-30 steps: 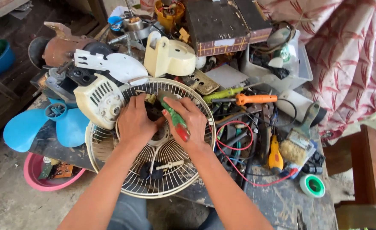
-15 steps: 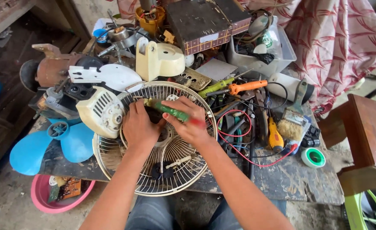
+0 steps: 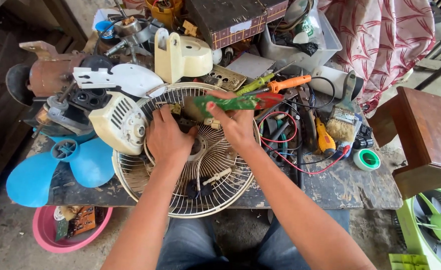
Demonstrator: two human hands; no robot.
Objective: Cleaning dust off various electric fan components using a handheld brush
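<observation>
I count two hands at work, my left hand (image 3: 166,137) and my right hand (image 3: 235,122). There is one white wire fan guard (image 3: 180,200), one blue fan blade (image 3: 55,167), one cream motor housing (image 3: 120,122) and one pink bowl (image 3: 43,235). I see one green-handled screwdriver (image 3: 230,103), one orange-handled one (image 3: 285,83), one paintbrush (image 3: 343,120) and one tape roll (image 3: 366,159).

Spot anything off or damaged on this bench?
The fan is apart: wire fan guard lies flat under both hands, blue fan blade hangs off the table edge. Right hand grips a green-handled tool.
</observation>
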